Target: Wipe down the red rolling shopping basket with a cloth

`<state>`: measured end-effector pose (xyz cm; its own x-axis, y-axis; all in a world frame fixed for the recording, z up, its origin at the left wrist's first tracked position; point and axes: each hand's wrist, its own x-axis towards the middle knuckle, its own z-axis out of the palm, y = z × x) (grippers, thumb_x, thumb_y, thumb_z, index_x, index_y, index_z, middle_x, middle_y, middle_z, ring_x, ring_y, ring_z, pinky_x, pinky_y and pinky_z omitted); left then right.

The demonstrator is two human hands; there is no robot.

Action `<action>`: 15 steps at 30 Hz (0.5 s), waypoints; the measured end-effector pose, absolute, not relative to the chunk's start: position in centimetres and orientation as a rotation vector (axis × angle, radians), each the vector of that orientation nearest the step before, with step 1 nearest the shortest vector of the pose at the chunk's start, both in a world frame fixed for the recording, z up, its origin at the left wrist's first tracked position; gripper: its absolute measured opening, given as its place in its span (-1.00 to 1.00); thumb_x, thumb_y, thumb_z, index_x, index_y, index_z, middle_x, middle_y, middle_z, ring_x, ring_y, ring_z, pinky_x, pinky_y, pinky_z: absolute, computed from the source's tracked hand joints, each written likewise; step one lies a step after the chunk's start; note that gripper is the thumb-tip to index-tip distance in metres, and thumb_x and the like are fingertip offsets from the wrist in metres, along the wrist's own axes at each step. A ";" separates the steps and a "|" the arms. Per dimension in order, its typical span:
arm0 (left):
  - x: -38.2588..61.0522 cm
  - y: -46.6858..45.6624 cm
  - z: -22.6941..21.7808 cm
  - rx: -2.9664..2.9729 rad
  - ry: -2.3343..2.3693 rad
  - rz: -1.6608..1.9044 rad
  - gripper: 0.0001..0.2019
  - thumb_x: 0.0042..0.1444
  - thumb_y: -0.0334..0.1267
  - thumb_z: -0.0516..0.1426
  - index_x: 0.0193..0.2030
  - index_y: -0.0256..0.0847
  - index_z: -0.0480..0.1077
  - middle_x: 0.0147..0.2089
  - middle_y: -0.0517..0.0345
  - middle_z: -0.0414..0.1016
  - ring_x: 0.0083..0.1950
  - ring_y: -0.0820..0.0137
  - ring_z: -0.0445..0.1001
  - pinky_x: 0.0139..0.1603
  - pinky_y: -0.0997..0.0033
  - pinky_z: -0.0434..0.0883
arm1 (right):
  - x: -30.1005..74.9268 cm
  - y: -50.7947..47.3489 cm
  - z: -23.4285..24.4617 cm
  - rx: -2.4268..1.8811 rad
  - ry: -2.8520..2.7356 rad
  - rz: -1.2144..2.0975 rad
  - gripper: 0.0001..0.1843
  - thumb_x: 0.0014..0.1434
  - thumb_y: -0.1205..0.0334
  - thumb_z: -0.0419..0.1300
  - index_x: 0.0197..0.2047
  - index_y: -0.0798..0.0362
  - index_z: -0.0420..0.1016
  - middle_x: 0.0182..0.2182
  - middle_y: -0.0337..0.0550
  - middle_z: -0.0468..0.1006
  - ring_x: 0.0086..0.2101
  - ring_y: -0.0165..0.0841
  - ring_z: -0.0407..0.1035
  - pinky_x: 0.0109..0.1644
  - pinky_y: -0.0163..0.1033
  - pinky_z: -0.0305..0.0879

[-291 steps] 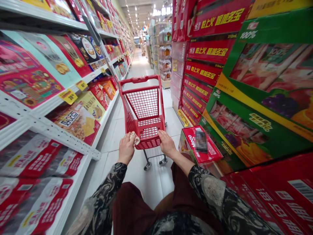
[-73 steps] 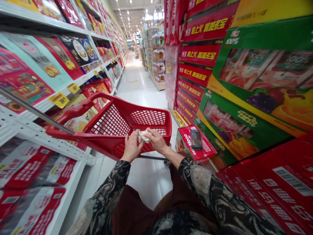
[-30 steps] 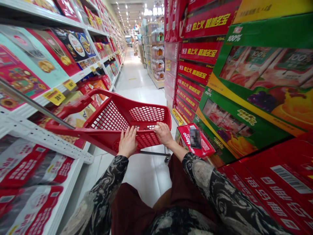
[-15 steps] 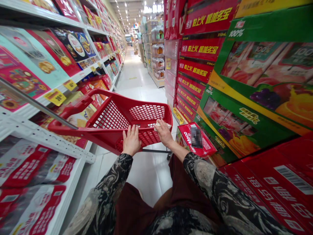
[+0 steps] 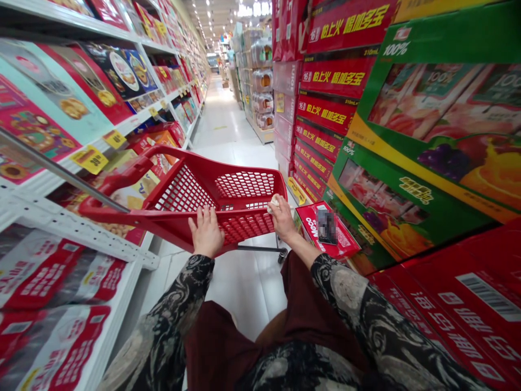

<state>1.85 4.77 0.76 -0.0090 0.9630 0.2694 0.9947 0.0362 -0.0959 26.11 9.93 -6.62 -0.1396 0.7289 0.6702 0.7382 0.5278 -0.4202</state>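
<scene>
A red plastic shopping cart (image 5: 244, 225) stands across the aisle in front of me, its basket showing nothing inside. My left hand (image 5: 207, 232) rests on the near rim with its fingers spread, holding nothing. At the cart's right corner, my right hand (image 5: 284, 219) is closed on a crumpled whitish cloth (image 5: 275, 202) and presses it against the rim. Part of the cloth is hidden under the fingers. The cart's handle (image 5: 122, 174) lies to the left, near the shelf.
Shelves of packaged food (image 5: 101, 87) line the left side. Stacked red drink cartons (image 5: 331, 81) and green juice boxes (image 5: 407, 179) rise on the right. A red carton (image 5: 344, 239) with a dark, pixelated object on top sits low beside my right arm. The tiled aisle (image 5: 222, 108) runs ahead.
My right hand has slid right along the rim with the cloth to the corner. My left hand has shifted left along the same rim. The cart has stayed nearly in place.
</scene>
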 end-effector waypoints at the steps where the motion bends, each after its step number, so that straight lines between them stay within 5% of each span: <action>1: 2.1 4.8 0.8 -2.014 -2.060 -0.178 -0.28 0.02 -0.24 0.00 0.32 -0.50 -0.06 0.39 -0.24 -0.10 0.41 0.02 -0.20 0.30 -0.24 -0.11 | 25.4 9.9 -6.4 -1.193 -1.907 -0.002 -0.51 0.12 0.54 0.00 0.09 0.05 0.38 0.28 -0.04 0.09 0.29 -0.24 -0.15 0.30 0.06 -0.03; 15: 0.5 3.1 1.2 -2.003 -2.059 -0.178 -0.29 0.02 -0.28 -0.02 0.34 -0.40 -0.10 0.40 -0.15 -0.13 0.42 0.11 -0.20 0.30 -0.27 -0.17 | 27.7 11.0 -6.9 -1.269 -1.835 -0.014 -0.50 0.12 0.54 -0.02 0.10 0.07 0.37 0.28 0.01 0.07 0.28 -0.20 -0.09 0.27 0.08 0.04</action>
<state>0.54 3.10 1.21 -0.0135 0.9625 0.2709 0.9947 0.0406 -0.0946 27.65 11.02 -6.90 -0.0914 0.7496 0.6555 0.7595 0.4782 -0.4409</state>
